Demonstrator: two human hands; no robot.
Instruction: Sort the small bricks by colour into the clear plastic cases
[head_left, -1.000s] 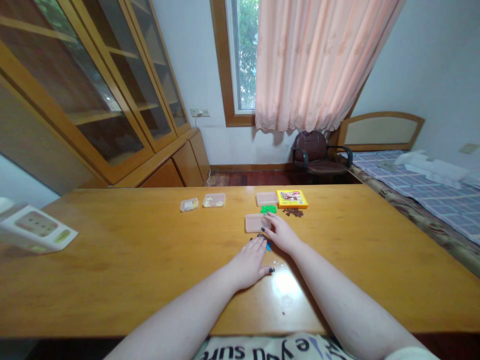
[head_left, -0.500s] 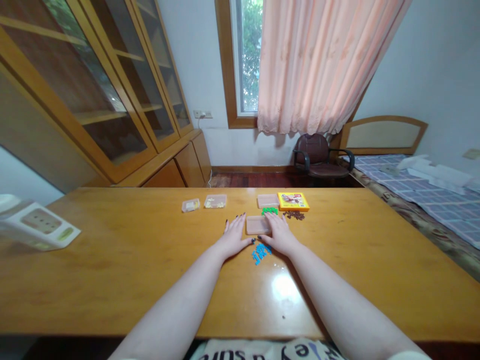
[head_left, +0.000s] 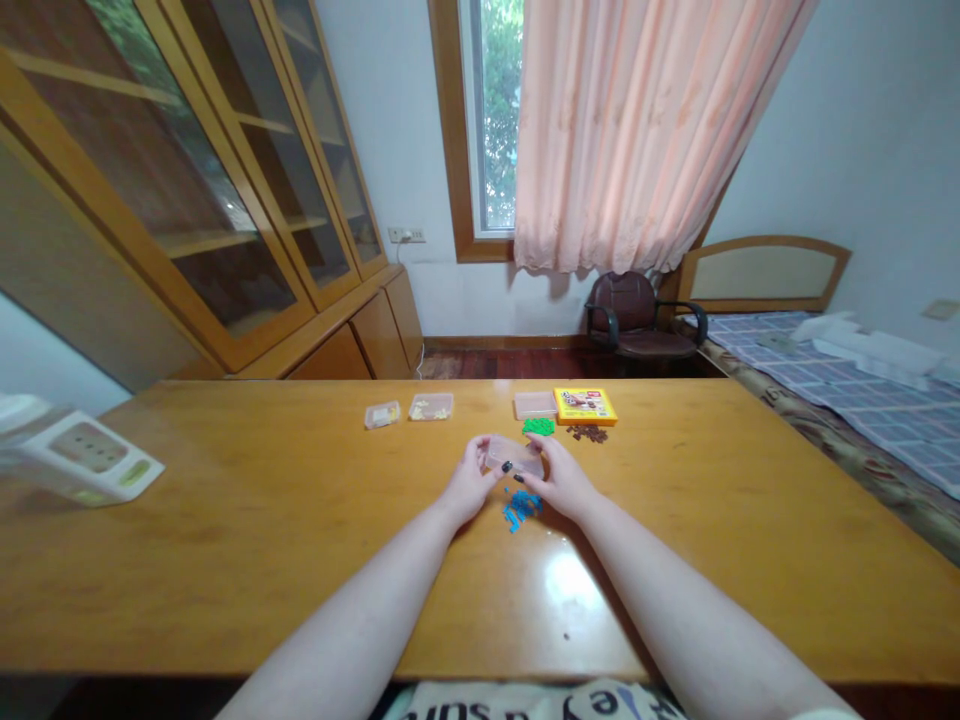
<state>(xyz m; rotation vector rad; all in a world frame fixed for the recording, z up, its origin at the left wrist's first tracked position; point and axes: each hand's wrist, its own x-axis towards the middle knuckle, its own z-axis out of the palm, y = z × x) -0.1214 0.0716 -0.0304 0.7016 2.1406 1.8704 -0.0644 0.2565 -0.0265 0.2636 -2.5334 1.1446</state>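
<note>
A small clear plastic box (head_left: 514,456) is held between my two hands, slightly tilted above the table. My left hand (head_left: 472,482) grips its left side, thumb at the near edge. Its right side is in the grasp of my right hand (head_left: 561,478), whose fingers curl round the far corner. Just below the box lies a loose pile of small blue bricks (head_left: 522,507). Green bricks (head_left: 538,427) lie beyond my right fingers, and a heap of brown bricks (head_left: 588,433) is to their right.
A yellow picture box (head_left: 586,406) stands beside another clear tray (head_left: 535,404) at the back. Two clear containers, one with pale pieces (head_left: 431,412) and a smaller one (head_left: 382,414), sit further left. A white appliance (head_left: 94,450) is at the table's left end.
My hands have closed from spread fingers onto the clear box. It has been lifted and tilted off the tabletop.
</note>
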